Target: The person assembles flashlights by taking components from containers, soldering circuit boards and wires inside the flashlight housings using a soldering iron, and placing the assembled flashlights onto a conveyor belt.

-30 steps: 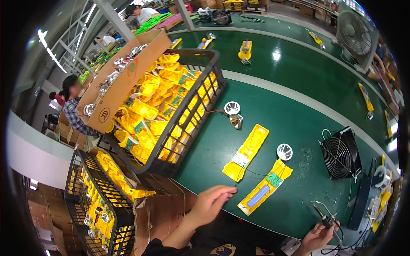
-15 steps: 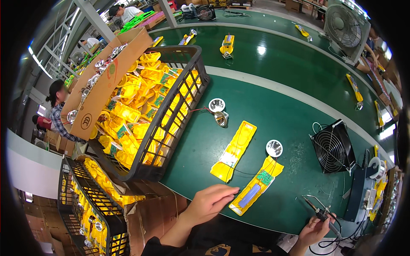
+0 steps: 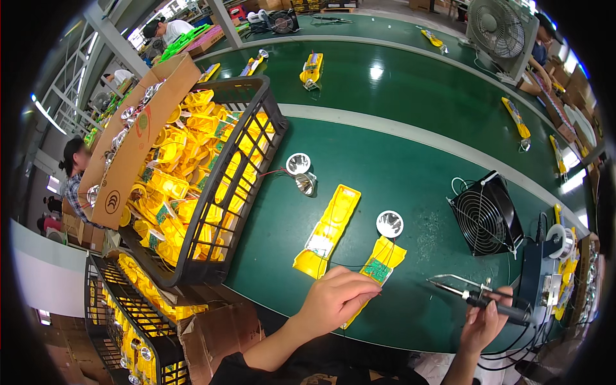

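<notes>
My left hand [image 3: 335,301] is closed in a pinch over the nearer yellow plastic lamp housing [image 3: 391,251], hiding much of its lower part. Whatever its fingertips hold is too small to make out. A green circuit board [image 3: 376,270] shows inside that housing, just beyond the fingertips. At its far end rests a shiny round reflector [image 3: 389,224]. To the left lies another yellow housing half [image 3: 340,208], joined by a thin dark wire. My right hand [image 3: 482,324] grips a soldering iron [image 3: 478,299] with a thin metal tube along it; its tip points left, apart from the board.
Two loose reflectors [image 3: 298,163] lie beside a black crate [image 3: 192,260] heaped with yellow housings. A carton [image 3: 128,160] of reflectors rests on the crate. At right are a small black fan [image 3: 486,217] and a solder spool [image 3: 563,242]. Beyond, a green conveyor [image 3: 410,83] carries several lamps.
My left hand has moved right, over the nearer housing, covering the blue battery seen before. My right hand has raised the soldering iron, its tip now closer to the board. The view has shifted slightly.
</notes>
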